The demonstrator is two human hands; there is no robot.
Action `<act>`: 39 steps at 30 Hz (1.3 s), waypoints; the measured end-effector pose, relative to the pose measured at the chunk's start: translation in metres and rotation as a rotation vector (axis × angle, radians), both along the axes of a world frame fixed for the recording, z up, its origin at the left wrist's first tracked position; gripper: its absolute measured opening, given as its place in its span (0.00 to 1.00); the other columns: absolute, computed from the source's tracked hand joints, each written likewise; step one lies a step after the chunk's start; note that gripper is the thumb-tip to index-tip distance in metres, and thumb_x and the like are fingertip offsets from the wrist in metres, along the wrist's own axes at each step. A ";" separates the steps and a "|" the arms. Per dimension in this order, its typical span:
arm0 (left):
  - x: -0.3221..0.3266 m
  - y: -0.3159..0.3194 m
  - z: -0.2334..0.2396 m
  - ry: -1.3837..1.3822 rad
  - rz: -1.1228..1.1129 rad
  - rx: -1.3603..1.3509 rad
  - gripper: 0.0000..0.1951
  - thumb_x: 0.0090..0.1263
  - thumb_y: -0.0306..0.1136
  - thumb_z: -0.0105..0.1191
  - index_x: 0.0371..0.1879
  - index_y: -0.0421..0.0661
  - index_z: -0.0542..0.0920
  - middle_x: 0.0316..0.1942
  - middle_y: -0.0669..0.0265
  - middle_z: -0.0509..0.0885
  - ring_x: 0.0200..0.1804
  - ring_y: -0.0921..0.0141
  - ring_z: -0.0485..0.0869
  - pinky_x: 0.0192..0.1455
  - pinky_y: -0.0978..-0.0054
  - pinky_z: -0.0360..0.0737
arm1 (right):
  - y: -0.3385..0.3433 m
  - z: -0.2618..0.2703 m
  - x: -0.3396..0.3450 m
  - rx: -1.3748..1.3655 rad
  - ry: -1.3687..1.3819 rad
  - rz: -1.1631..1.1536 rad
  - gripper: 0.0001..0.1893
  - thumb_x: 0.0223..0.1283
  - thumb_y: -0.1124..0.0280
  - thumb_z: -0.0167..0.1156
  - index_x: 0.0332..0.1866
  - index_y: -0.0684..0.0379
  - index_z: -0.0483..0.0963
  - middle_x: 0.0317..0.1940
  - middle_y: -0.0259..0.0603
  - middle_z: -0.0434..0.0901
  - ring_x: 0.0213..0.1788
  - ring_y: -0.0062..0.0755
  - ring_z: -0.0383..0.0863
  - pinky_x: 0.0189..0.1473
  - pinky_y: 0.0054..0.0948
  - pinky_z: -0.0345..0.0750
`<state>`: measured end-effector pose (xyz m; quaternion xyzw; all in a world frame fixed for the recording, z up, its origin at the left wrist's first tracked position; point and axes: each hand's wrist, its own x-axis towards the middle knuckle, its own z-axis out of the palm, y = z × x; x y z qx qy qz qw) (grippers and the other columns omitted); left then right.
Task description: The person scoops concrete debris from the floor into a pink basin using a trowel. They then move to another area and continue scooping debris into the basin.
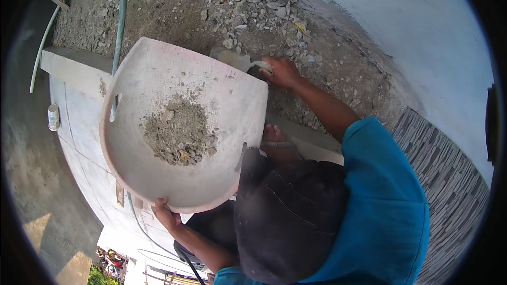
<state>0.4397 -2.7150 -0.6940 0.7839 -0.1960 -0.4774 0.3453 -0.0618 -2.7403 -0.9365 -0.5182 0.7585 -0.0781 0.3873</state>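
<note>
A large pale plastic tub (222,83) with slot handles is tilted in front of me, holding a small heap of sandy gravel (178,130). My left hand (166,213) grips the tub's rim at the lower edge of the view. On the tub's far side, my right hand (279,72) is closed around the whitish, crusted handle of a trowel (237,60). The trowel's blade lies against the soil beside the tub's rim, and the tub covers part of it. Both arms come out of blue sleeves.
Loose soil and broken stones (253,8) lie along a pale wall (388,8). A green pipe (122,16) runs behind the tub. A concrete ledge (75,63), a can (53,117) and a foot in a sandal (275,136) are nearby. Stone-pattern cladding (439,158) stands at right.
</note>
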 end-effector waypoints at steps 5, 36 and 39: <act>-0.014 -0.004 0.003 -0.156 0.008 0.024 0.37 0.55 0.25 0.50 0.70 0.33 0.63 0.59 0.51 0.73 0.62 0.55 0.74 0.65 0.57 0.73 | -0.045 -0.020 -0.034 -0.083 0.241 -0.247 0.22 0.63 0.52 0.64 0.57 0.52 0.77 0.45 0.49 0.86 0.49 0.55 0.86 0.50 0.50 0.80; -0.020 0.009 -0.018 0.104 0.156 -0.142 0.39 0.53 0.22 0.47 0.72 0.37 0.59 0.62 0.49 0.71 0.64 0.52 0.74 0.66 0.51 0.77 | -0.082 0.112 -0.020 -0.483 0.086 -0.167 0.21 0.58 0.57 0.70 0.55 0.55 0.81 0.36 0.34 0.82 0.34 0.31 0.83 0.35 0.35 0.80; -0.015 0.018 -0.028 0.177 0.241 -0.141 0.37 0.51 0.21 0.47 0.68 0.35 0.64 0.60 0.53 0.73 0.63 0.54 0.74 0.68 0.54 0.73 | -0.100 0.061 -0.032 0.244 -0.567 -0.423 0.21 0.63 0.58 0.65 0.56 0.60 0.81 0.40 0.34 0.84 0.38 0.29 0.84 0.38 0.33 0.81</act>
